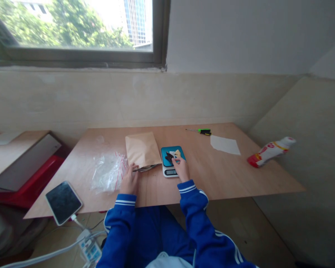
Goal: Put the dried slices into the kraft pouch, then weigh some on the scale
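Observation:
A brown paper bag [143, 149] lies on the wooden table with its dark open mouth toward me. My left hand [130, 180] is at the left corner of that mouth, fingers closed on the bag's edge. To the right of the bag is a kitchen scale [166, 150] with a blue-green top and a small display. Dark pieces [169, 156] and a pale yellowish piece [178, 153] rest on its plate. My right hand [181, 169] reaches over the scale, fingertips pinched at the dark pieces; what they hold is too small to tell.
Clear plastic zip bags [107, 173] lie left of the paper bag. A tablet [63, 202] with a cable overhangs the front left edge. Screwdrivers [203, 131], white paper [225, 144] and a red-and-white bottle [270, 152] are on the right. A power strip [89, 247] is below.

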Action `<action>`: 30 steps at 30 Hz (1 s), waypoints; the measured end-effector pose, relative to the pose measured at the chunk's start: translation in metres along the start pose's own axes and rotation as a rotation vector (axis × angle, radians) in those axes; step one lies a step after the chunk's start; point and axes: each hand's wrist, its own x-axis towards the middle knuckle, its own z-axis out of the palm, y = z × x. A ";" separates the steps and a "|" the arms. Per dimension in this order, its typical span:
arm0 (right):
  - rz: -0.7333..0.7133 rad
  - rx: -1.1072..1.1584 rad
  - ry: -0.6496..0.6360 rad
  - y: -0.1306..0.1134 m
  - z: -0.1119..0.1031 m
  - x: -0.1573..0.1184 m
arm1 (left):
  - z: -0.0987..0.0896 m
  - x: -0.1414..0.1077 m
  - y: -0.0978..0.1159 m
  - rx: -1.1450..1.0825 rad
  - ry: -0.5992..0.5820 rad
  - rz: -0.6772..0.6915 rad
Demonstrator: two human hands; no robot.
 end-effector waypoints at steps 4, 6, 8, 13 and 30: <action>0.051 -0.100 0.054 -0.008 0.001 -0.008 | -0.001 0.002 0.000 0.007 -0.005 0.005; 0.041 -0.127 0.059 -0.013 0.001 -0.016 | -0.001 0.004 -0.001 0.011 -0.004 0.004; -0.017 -0.128 0.005 -0.020 0.006 -0.028 | 0.000 0.008 -0.001 0.012 -0.001 -0.001; -0.212 -0.092 -0.316 -0.037 0.039 -0.058 | 0.002 0.018 0.000 0.017 -0.006 -0.029; 0.017 -0.081 -0.239 -0.057 0.102 -0.064 | -0.007 0.016 0.015 0.027 0.018 -0.072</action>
